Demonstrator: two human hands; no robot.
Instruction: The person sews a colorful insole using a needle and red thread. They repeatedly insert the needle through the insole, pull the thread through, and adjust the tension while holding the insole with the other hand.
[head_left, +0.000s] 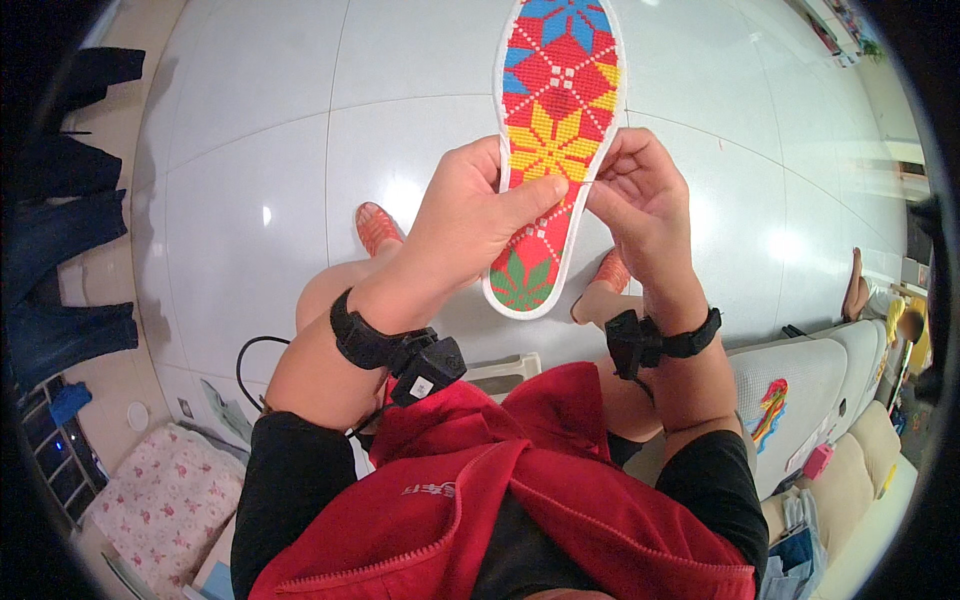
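Note:
A cross-stitched insole (551, 142) with a white edge is held up in front of me, toe end away from me. Red, yellow, blue and green stitching covers its face. My left hand (487, 206) grips it from the left, thumb lying across the top and fingers hidden behind. At the right edge, my right hand (637, 187) pinches a thin needle (583, 182) between thumb and forefinger. The needle lies across the edge close to my left thumb tip. Any thread is too fine to make out clearly.
Pale floor tiles (405, 142) spread below, with my red sandals (375, 229) on them. Dark trousers (67, 255) hang at the left above a floral cushion (169, 502). To the right stands a light sofa (787, 382); another person (885, 300) is beyond it.

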